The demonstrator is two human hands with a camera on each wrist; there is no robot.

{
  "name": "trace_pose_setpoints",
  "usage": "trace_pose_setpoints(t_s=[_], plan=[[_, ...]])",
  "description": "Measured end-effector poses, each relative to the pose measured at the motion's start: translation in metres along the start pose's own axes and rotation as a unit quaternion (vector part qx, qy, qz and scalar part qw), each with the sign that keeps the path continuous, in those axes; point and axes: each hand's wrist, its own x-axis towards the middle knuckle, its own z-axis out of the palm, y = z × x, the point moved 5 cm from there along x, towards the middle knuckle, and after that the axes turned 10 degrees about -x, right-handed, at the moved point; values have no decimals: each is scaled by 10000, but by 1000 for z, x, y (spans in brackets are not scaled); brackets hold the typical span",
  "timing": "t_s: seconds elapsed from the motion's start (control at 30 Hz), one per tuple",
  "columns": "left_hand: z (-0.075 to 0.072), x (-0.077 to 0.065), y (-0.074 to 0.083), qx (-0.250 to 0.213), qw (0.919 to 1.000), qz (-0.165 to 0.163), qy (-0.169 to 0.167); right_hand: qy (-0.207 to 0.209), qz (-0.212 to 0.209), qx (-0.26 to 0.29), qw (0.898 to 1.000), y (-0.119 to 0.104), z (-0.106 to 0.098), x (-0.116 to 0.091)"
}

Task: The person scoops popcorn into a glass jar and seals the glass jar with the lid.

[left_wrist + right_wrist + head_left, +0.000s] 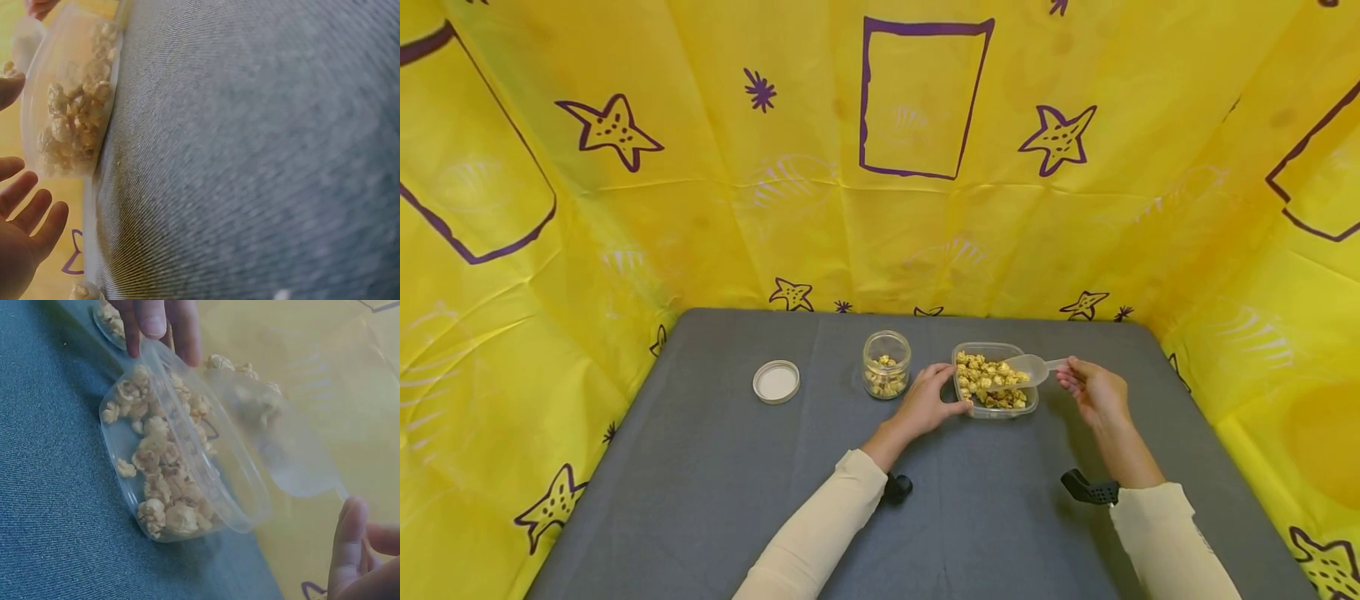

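Head view: the right hand [1097, 393] pinches a translucent scoop [1032, 367] over a rounded clear-plastic tub [1002, 413] left of that grip; left wrist: the left hand [22, 234] spreads loosely beside it; right wrist: knobbly popcorn [159, 453] lies inside.

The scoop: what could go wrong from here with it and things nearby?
Popcorn sits above the edge of the scoop, so a tilt by the right hand might drop some. The left hand is close to the open glass jar; a sideways bump could perhaps tip it and spill the popcorn inside.
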Motion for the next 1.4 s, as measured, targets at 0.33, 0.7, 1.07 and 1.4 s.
trace_pose_setpoints(t_s=[0.33,0.7,1.07,1.4], plan=[[-6,2,1,71,10000,-19,-56,35,38,5,10000,-3,2,-2],[-12,1,10,-10,9998,216,37,-95,-140,290,9994,-12,4,-6],[-19,1,21,-60,9993,356,8,-99,-137,356,9992,-16,6,-5],[-30,-2,33,-239,9980,562,157,-150,-166,547,9983,-22,4,-11]])
